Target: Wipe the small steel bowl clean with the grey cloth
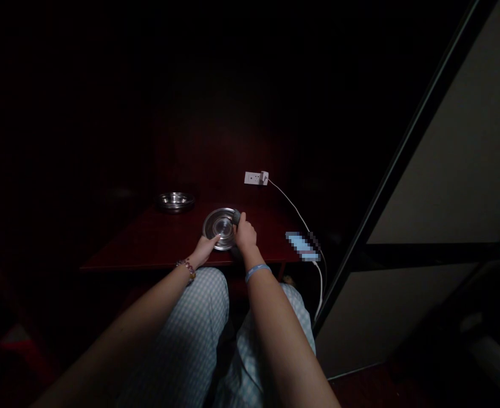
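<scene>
Over the red table (148,249), the left hand (203,250) is pinching a metal dish (221,228) by its rim, the right hand (245,233) is gripping a dark pad (236,217) at that rim, and stacked bowls (175,205) are sitting toward the table's left.

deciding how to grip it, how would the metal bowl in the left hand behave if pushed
The metal bowl is probably stiff: its outline looks evenly round. Its shiny, smooth-looking surface may slide easily. Being wide and shallow, it seems unlikely to tip when set flat.
</scene>
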`<state>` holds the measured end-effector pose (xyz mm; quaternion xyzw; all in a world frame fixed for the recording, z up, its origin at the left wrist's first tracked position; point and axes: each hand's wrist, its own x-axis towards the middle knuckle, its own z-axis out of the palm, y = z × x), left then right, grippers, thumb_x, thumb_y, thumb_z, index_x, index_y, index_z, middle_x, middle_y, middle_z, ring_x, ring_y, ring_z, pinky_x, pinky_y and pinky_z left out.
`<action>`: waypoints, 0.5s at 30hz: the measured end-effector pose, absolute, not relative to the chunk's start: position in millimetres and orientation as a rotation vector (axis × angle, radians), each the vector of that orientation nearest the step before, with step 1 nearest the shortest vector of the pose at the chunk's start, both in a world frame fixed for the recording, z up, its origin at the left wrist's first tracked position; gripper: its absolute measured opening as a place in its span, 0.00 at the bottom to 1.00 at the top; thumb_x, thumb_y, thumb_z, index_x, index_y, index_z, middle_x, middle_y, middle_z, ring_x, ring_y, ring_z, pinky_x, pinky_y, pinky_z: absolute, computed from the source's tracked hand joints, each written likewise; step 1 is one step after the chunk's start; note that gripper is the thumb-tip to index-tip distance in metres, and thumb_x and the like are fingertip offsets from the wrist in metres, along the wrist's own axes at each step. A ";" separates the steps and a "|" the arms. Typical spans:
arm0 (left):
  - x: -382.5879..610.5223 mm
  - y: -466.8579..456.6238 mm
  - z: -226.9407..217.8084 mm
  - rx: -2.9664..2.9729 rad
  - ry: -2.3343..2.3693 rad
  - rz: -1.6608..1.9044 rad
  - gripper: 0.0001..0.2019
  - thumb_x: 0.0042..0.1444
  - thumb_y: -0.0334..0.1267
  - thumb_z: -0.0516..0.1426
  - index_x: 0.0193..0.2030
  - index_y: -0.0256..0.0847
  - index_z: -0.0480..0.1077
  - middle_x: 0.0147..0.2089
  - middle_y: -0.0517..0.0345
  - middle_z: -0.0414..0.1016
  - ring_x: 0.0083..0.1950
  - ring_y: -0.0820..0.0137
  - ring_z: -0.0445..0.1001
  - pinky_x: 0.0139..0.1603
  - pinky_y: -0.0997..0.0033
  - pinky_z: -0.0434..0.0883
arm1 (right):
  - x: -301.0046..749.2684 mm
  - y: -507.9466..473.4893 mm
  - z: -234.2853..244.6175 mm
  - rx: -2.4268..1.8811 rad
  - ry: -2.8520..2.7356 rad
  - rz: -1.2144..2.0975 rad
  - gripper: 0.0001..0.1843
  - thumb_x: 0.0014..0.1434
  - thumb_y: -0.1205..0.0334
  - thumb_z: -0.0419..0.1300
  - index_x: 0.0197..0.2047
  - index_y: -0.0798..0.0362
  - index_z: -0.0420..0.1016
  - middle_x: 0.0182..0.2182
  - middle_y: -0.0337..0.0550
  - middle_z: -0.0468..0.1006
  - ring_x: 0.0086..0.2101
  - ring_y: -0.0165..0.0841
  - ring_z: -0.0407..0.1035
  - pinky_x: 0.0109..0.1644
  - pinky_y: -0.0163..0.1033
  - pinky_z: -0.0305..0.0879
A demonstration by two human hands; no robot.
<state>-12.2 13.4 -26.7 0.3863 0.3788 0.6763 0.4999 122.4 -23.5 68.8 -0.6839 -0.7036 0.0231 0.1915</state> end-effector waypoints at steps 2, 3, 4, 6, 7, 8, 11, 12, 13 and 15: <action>-13.0 14.3 -27.1 0.931 0.923 1.634 0.21 0.36 0.33 0.72 0.41 0.34 0.78 0.45 0.46 0.84 0.53 0.56 0.80 0.63 0.52 0.68 | 122.4 -23.0 68.2 -1.908 -1.946 0.077 0.30 0.72 0.60 0.49 0.73 0.57 0.47 0.55 0.61 0.76 0.54 0.43 0.75 0.54 0.44 0.71; -13.2 14.6 -27.2 0.935 0.927 1.632 0.21 0.36 0.32 0.72 0.41 0.34 0.78 0.45 0.46 0.84 0.53 0.56 0.79 0.64 0.52 0.68 | 122.5 -22.7 67.8 -1.901 -1.933 0.086 0.30 0.72 0.60 0.50 0.73 0.57 0.48 0.54 0.61 0.77 0.54 0.43 0.75 0.54 0.44 0.71; -13.4 14.8 -27.0 0.942 0.930 1.628 0.21 0.35 0.31 0.72 0.40 0.34 0.78 0.44 0.46 0.84 0.53 0.56 0.79 0.64 0.52 0.67 | 122.5 -22.4 67.5 -1.899 -1.928 0.092 0.30 0.72 0.60 0.50 0.73 0.56 0.48 0.54 0.61 0.77 0.54 0.43 0.76 0.54 0.43 0.71; -13.1 14.4 -26.1 0.958 0.934 1.616 0.20 0.35 0.30 0.71 0.40 0.34 0.78 0.43 0.47 0.84 0.53 0.56 0.79 0.64 0.52 0.67 | 122.5 -22.1 67.4 -1.897 -1.923 0.101 0.29 0.72 0.60 0.50 0.72 0.56 0.49 0.54 0.61 0.77 0.54 0.43 0.76 0.54 0.43 0.71; -12.7 13.8 -25.4 0.964 0.938 1.614 0.20 0.35 0.29 0.71 0.39 0.34 0.78 0.43 0.47 0.84 0.53 0.56 0.79 0.64 0.52 0.67 | 122.5 -22.1 67.5 -1.898 -1.921 0.105 0.29 0.72 0.60 0.50 0.72 0.56 0.49 0.54 0.61 0.77 0.54 0.43 0.76 0.54 0.43 0.71; -12.2 13.1 -24.5 0.967 0.947 1.615 0.19 0.36 0.28 0.71 0.39 0.34 0.78 0.42 0.47 0.84 0.52 0.56 0.80 0.64 0.52 0.67 | 122.5 -22.2 67.8 -1.899 -1.921 0.108 0.29 0.72 0.60 0.50 0.72 0.56 0.49 0.54 0.61 0.77 0.54 0.43 0.76 0.54 0.43 0.71; -10.7 10.9 -22.0 0.953 0.997 1.655 0.19 0.37 0.26 0.69 0.40 0.34 0.78 0.41 0.49 0.83 0.51 0.57 0.80 0.64 0.52 0.67 | 122.5 -22.4 68.5 -1.895 -1.924 0.118 0.27 0.72 0.60 0.50 0.71 0.56 0.51 0.55 0.61 0.77 0.54 0.43 0.76 0.53 0.43 0.70; -10.4 10.5 -21.5 0.952 1.008 1.660 0.19 0.37 0.26 0.69 0.40 0.34 0.77 0.41 0.48 0.83 0.51 0.57 0.80 0.64 0.52 0.68 | 122.5 -22.4 68.6 -1.894 -1.923 0.119 0.27 0.72 0.60 0.50 0.70 0.56 0.51 0.55 0.61 0.77 0.54 0.44 0.76 0.53 0.43 0.70; -10.3 10.2 -21.3 0.958 1.004 1.649 0.18 0.38 0.26 0.69 0.40 0.34 0.77 0.41 0.48 0.84 0.50 0.58 0.80 0.63 0.53 0.69 | 122.5 -22.4 68.6 -1.896 -1.918 0.120 0.26 0.72 0.60 0.50 0.70 0.56 0.52 0.54 0.61 0.77 0.54 0.44 0.76 0.53 0.44 0.70; -10.3 10.0 -21.4 0.969 0.984 1.622 0.16 0.41 0.27 0.69 0.40 0.34 0.77 0.43 0.47 0.84 0.50 0.58 0.81 0.62 0.53 0.70 | 122.5 -22.9 68.4 -1.903 -1.905 0.122 0.26 0.72 0.61 0.50 0.69 0.56 0.52 0.54 0.61 0.77 0.53 0.44 0.76 0.53 0.44 0.70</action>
